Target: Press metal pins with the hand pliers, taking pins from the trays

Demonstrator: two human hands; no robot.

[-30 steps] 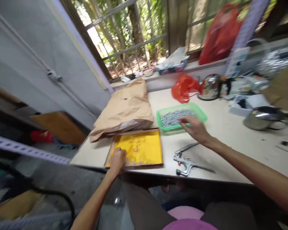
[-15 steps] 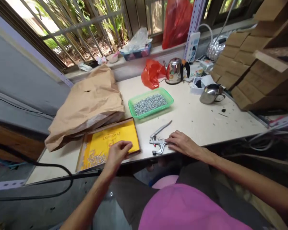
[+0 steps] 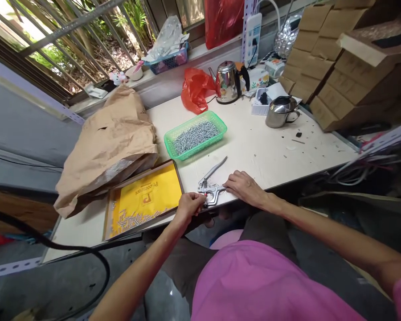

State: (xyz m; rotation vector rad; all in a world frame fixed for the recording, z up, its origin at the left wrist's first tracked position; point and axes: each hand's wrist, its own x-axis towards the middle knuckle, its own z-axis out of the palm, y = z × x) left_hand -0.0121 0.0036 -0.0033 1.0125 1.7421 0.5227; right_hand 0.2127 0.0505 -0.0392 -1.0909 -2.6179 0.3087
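Observation:
A pair of snap-fastener pliers point(image 3: 213, 191) lies near the table's front edge, its upper handle raised to the back right. Curled over the lower handle's end is my right hand point(image 3: 243, 187). My left hand point(image 3: 189, 205) is at the jaw end, thumb and fingertips pinched beside the red and black tip; whatever sits in the pinch is too small to make out. Left of it lies a shallow tray point(image 3: 177, 171) lined with a yellow printed sheet point(image 3: 163, 187), with small metal pins point(image 3: 130, 221) along its near side. A green basket point(image 3: 169, 149) behind holds many more metal pieces point(image 3: 197, 137).
A brown paper bag point(image 3: 110, 138) fills the table's left. Towards the back are a red plastic bag point(image 3: 196, 89), a steel kettle point(image 3: 226, 82) and a small metal pot point(image 3: 278, 113). Cardboard boxes point(image 3: 357, 67) stack up at right. A black cable point(image 3: 70, 246) loops at left.
My left hand has moved right, from above the tray to the jaws of the pliers. My right hand stays on the handle. The camera view has shifted slightly.

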